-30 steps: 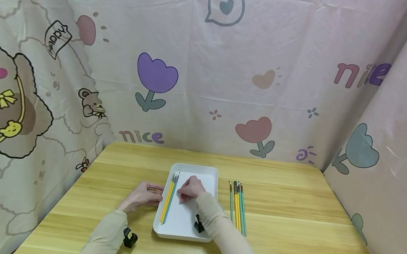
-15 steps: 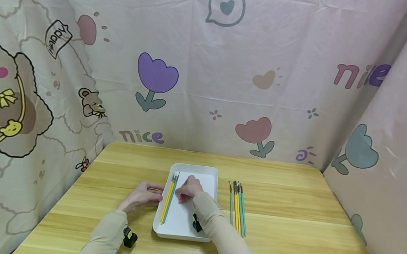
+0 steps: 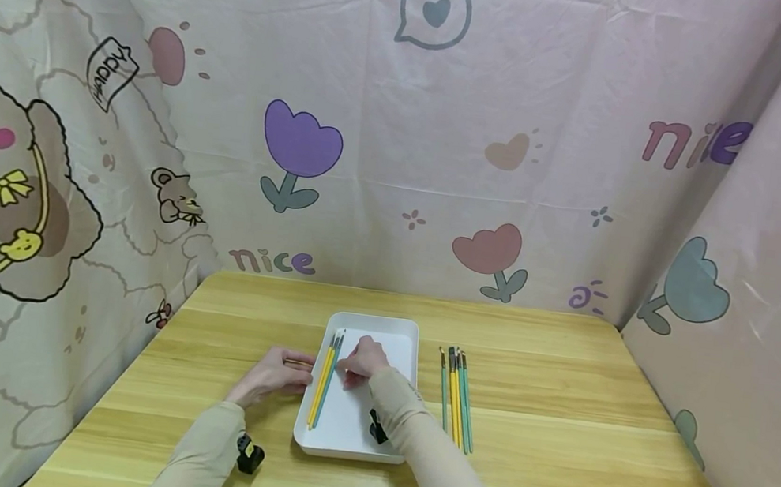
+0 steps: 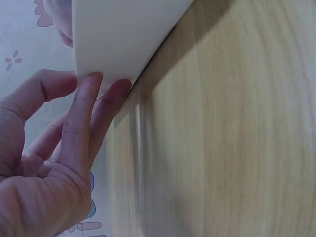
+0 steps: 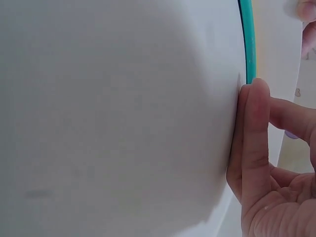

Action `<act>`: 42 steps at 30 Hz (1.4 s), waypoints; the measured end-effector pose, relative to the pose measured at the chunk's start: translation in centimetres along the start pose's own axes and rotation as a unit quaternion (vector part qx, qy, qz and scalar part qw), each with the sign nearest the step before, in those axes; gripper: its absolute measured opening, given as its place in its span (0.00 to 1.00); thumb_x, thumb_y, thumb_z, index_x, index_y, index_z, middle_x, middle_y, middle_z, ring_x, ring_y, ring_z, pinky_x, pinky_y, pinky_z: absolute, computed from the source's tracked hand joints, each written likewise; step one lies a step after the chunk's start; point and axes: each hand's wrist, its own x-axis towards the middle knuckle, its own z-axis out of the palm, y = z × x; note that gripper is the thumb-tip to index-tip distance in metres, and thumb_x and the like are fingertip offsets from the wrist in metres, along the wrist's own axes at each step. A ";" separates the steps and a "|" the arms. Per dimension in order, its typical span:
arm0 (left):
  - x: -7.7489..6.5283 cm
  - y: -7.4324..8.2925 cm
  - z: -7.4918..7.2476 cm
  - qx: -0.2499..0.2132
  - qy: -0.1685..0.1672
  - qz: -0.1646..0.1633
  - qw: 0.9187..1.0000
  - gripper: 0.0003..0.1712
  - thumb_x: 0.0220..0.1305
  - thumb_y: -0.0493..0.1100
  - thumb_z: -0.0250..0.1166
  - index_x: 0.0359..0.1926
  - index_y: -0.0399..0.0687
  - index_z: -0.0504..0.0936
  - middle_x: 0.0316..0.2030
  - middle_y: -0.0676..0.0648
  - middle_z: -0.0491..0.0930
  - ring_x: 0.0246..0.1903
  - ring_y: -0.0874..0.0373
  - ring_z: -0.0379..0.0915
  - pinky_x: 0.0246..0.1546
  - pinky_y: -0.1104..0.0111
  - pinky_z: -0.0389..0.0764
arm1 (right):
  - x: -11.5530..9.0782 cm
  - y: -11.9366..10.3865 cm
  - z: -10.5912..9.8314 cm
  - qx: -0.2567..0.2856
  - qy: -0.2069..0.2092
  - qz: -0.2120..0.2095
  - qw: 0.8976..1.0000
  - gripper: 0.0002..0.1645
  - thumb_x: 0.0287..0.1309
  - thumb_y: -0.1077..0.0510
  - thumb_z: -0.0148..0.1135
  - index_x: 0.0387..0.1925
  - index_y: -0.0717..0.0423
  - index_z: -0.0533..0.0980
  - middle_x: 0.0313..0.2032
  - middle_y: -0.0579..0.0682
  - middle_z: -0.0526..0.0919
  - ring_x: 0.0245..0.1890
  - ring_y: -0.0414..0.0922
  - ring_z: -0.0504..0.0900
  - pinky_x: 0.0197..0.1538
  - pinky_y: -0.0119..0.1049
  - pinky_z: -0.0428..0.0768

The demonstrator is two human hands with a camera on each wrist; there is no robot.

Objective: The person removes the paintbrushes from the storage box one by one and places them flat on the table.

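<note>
In the head view a white tray [image 3: 344, 439] stands on the wooden table. Along its left side lie several slim paintbrushes: yellow handles [image 3: 320, 387] with a teal one [image 3: 328, 386] to their right. Outside, my left hand [image 3: 272, 376] touches the tray's left wall with its fingertips [image 4: 123, 86]; the wrist view shows those fingers fairly straight. My right hand [image 3: 366, 358] reaches into the tray, its extended fingers [image 5: 256, 106] against the tray floor, touching the end of the teal paintbrush [image 5: 249, 42] seen in the right wrist view. Part of that brush is hidden behind the fingers.
To the right of the tray, several more yellow and teal paintbrushes [image 3: 456, 401] lie side by side on the table [image 3: 554, 451]. A black wrist camera [image 3: 250, 455] sits by the left sleeve, another [image 3: 378, 427] by the right. A printed curtain [image 3: 402, 134] hangs behind.
My right forearm has shifted slightly left, with the hand staying beside the brushes in the tray. My left hand, the tray and the paintbrushes look unmoved.
</note>
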 end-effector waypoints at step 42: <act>0.0 -0.1 0.0 0.005 -0.001 0.005 1.000 0.28 0.59 0.27 0.65 0.61 0.21 0.73 0.49 0.25 0.82 0.40 0.51 0.86 0.44 0.60 0.91 | 0.3 -0.3 1.0 -0.098 0.064 -0.005 0.993 0.17 0.56 0.54 0.71 0.37 0.64 0.76 0.17 0.53 0.80 0.07 0.39 0.72 0.12 0.24 0.71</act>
